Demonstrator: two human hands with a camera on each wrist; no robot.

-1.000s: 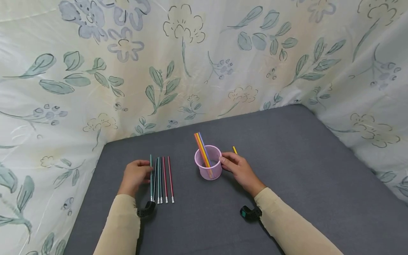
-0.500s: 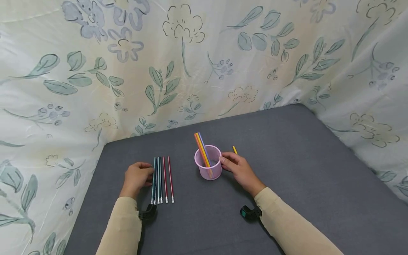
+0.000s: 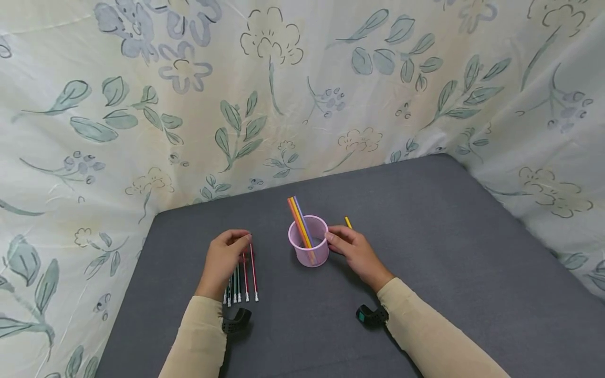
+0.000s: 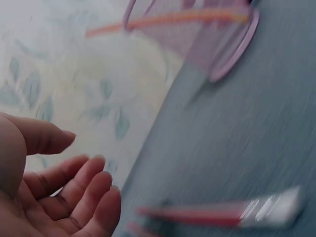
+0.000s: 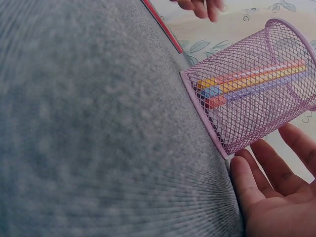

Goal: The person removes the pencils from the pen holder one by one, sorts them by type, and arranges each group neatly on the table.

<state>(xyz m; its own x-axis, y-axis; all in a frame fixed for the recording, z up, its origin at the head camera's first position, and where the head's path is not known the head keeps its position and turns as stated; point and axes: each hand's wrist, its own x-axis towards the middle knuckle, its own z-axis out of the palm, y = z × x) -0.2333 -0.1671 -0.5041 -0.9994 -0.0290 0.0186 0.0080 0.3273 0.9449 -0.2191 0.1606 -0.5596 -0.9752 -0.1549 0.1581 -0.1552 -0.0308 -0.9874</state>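
Observation:
In the head view my left hand (image 3: pixel 226 257) hovers over a row of teal pencils (image 3: pixel 238 289) and red pencils (image 3: pixel 253 273) with silver ferrules. The left wrist view shows its fingers loosely bent, thumb apart, nothing between them. A blurred red pencil (image 4: pixel 197 214) with a pale end lies below that hand. My right hand (image 3: pixel 352 252) holds the side of a pink mesh pen cup (image 3: pixel 314 258), thumb near the rim. In the right wrist view its fingers (image 5: pixel 276 168) touch the mesh. Orange, yellow and purple sticks (image 3: pixel 300 220) lean inside the cup.
A yellow stick (image 3: pixel 348 222) shows behind the right hand, partly hidden. Dark grey cloth covers the table (image 3: pixel 425 236). A flowered curtain (image 3: pixel 293 115) hangs along the back and sides.
My left hand set a teal pencil beside the others, let go, and moved right over the row to the red pencils. The right hand and the cup stay where they were.

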